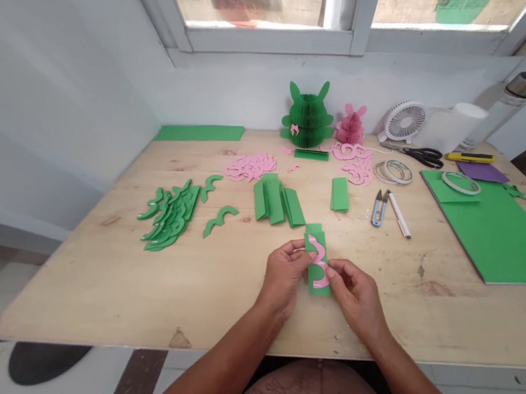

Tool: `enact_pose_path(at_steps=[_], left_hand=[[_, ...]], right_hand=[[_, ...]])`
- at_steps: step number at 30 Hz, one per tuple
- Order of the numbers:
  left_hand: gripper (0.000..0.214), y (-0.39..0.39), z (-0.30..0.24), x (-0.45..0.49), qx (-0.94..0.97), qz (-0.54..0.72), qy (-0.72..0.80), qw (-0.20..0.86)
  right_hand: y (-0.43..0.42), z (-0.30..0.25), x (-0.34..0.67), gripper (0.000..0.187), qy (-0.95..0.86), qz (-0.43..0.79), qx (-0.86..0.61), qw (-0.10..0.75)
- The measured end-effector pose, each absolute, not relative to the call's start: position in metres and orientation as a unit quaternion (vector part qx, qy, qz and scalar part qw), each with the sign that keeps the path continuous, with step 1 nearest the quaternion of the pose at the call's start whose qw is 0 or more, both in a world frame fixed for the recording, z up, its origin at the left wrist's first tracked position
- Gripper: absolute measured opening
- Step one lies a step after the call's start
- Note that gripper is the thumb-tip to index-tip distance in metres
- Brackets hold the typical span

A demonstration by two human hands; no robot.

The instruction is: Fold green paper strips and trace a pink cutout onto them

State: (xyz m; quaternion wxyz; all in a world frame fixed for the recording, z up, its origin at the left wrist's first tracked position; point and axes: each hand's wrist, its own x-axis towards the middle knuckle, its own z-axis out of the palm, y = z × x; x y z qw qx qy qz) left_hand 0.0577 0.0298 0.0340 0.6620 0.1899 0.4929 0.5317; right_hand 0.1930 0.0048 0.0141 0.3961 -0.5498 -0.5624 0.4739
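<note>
Near the front of the table I hold a folded green paper strip (319, 290) with a pink wavy paper cutout (319, 275) lying on its face. My left hand (285, 271) grips the strip's left side, its thumb pressing on the pink cutout. At the right edge, my right hand (358, 295) pinches the strip and cutout between thumb and fingers. Just beyond lie several folded green papers (272, 200), and another folded green piece (341, 194) sits apart. A green wavy cutout (220, 219) rests to the left, beside a pile of green cutouts (173, 217).
Pink cutouts (252, 167) lie farther back. Against the wall stand a green honeycomb paper figure (309, 120), a pink one (351, 128) and a small fan (404, 122). To the right are thread snips (379, 210), a white pen (399, 214), black scissors (424, 157) and green sheets (494, 229).
</note>
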Motion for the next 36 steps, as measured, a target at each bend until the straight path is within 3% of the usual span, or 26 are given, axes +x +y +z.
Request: enact_pose_path(at_steps=[8,36], left_hand=[[0.035,0.027,0.035,0.06,0.194,0.524,0.483,0.674],[0.029,0.02,0.032,0.051,0.258,0.489,0.486,0.677]], right_hand=[[0.009,0.015,0.193,0.036,-0.522,0.493,-0.567,0.403],[0.004,0.023,0.183,0.036,-0.457,0.508,-0.571,0.455]])
